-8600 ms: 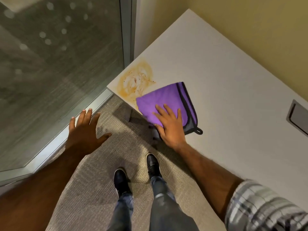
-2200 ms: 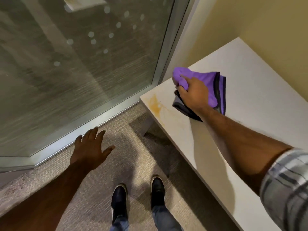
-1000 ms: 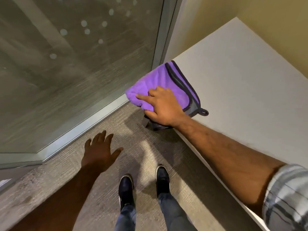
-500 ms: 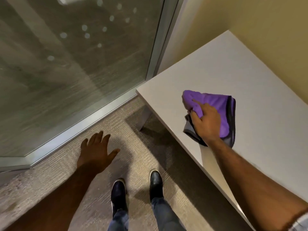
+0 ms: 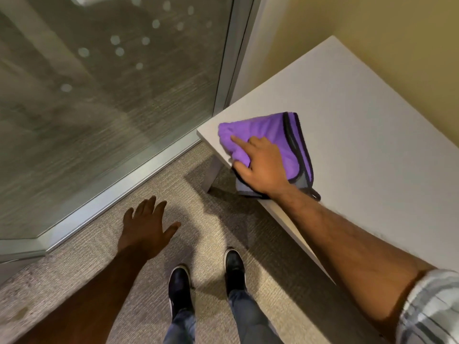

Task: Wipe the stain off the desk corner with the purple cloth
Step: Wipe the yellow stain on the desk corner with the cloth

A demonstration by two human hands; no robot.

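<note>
**Now: purple cloth pressed on counter corner**

Right hand (image 5: 263,167) lies flat-ish on the purple cloth (image 5: 270,135), fingers spread and bent over it, index finger pointing toward the corner, thumb at the counter's near edge; pressing rather than gripping. Cloth is folded, dark-trimmed, grey underside showing, hang loop (image 5: 315,194) sticking out on the side away from the corner. It sits at the near corner of the white counter (image 5: 360,125), one edge just overhanging the front. No stain visible on the bare surface around the cloth. Left hand (image 5: 146,229) hangs open, empty, fingers splayed, over the carpet (image 5: 74,264) beside the glass wall (image 5: 99,95). Black shoes (image 5: 180,289) below.
</note>
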